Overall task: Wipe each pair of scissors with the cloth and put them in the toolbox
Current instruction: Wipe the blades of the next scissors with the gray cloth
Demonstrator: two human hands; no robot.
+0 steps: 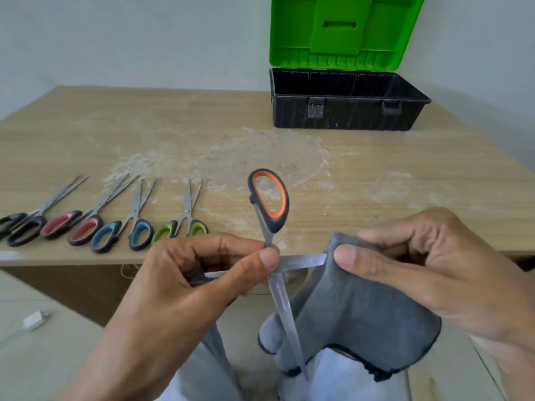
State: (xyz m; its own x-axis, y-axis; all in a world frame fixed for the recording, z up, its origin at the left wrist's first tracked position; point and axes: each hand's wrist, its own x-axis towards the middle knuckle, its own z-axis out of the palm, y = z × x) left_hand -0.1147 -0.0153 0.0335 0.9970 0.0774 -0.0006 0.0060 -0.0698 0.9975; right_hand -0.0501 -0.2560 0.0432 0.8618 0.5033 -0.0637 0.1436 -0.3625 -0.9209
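My left hand (202, 285) grips the orange-handled scissors (270, 204) near the pivot, in front of the table's near edge. The scissors are spread wide: one blade points down, the other points right. My right hand (419, 264) pinches a grey cloth (356, 311) around the tip of the right-pointing blade. Several more scissors lie in a row on the table's front left, with black (21, 227), pink (72, 227), blue (124, 234) and green (181, 228) handles. The toolbox (344, 114) stands open at the back right, black base, green lid up; no scissors show inside it.
The wooden table (405, 183) has a pale scuffed patch in its middle. A white charger with cable (34, 319) lies on the floor at the lower left. A white wall runs behind the table.
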